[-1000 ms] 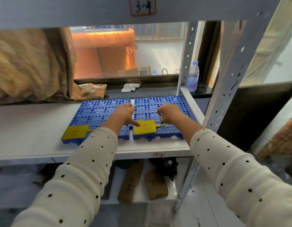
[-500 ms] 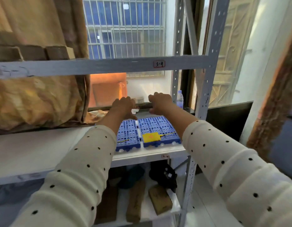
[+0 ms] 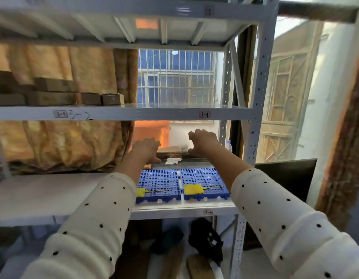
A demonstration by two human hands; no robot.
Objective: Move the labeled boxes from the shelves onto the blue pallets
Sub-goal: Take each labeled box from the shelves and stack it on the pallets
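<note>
Two blue perforated pallets lie side by side on the middle shelf, the left pallet (image 3: pixel 158 183) and the right pallet (image 3: pixel 204 181), each with a yellow tag at its front edge. Nothing lies on either pallet. My left hand (image 3: pixel 146 148) and my right hand (image 3: pixel 202 140) hover in the air above and behind the pallets, fingers loosely curled, holding nothing. Brown cardboard boxes (image 3: pixel 53 91) are stacked on the upper shelf at the left, the nearest small box (image 3: pixel 112 99) at the stack's right end. More brown boxes (image 3: pixel 198 266) lie on the bottom shelf.
The upper shelf beam (image 3: pixel 134 113) carries the labels 3-2 and 3-4 and runs just above my hands. A tan cloth (image 3: pixel 59 143) hangs behind the left of the middle shelf. A black object (image 3: pixel 206 238) sits below. The grey upright post (image 3: pixel 253 137) stands at right.
My hands lifted off the blue pallets and rose toward the upper shelf beam. The view tilted up, bringing the upper shelf and its boxes into sight.
</note>
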